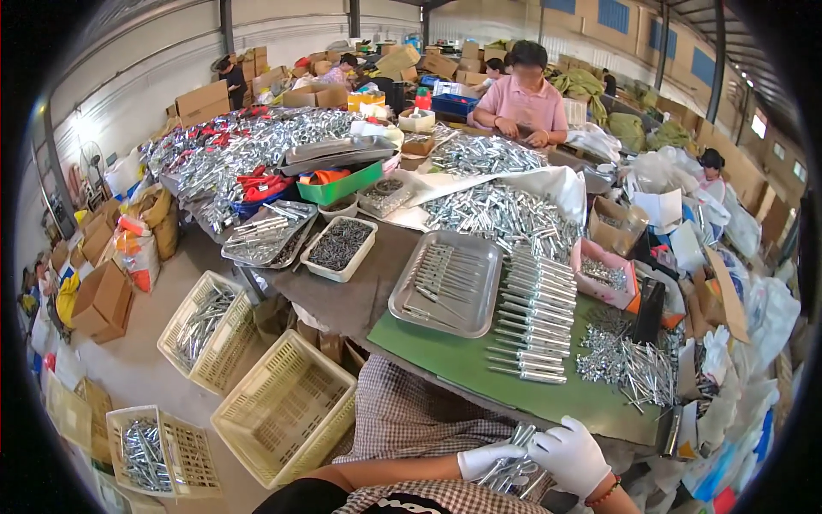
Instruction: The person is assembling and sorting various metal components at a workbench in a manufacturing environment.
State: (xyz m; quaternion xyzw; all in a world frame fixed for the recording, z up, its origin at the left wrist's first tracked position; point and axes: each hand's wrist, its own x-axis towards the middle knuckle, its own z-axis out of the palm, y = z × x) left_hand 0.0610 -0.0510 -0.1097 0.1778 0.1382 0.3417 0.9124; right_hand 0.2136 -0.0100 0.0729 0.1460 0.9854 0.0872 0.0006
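Observation:
My left hand [481, 461], in a white glove, is closed around a bunch of silver metal pieces [511, 474] low in front of my lap. Over the same bunch, my right hand [569, 456] in a white glove curls its fingers against the pieces' ends; its fingertips are partly hidden. Beyond my hands, on a green mat [419, 343], a long row of silver rods with thick sleeves and thin shanks [535, 317] lies side by side. Left of that row, a metal tray [401, 295] holds several similar rods. Loose small fittings [604, 347] and thin bolts [646, 373] are heaped at the mat's right.
Yellow plastic crates [231, 420] stand on the floor at my left, some with metal parts. A white tub [370, 257] of dark screws and a pink box [579, 257] of small parts sit on the table. Heaps of metal parts [505, 214] lie farther back, where a person in pink [531, 103] works.

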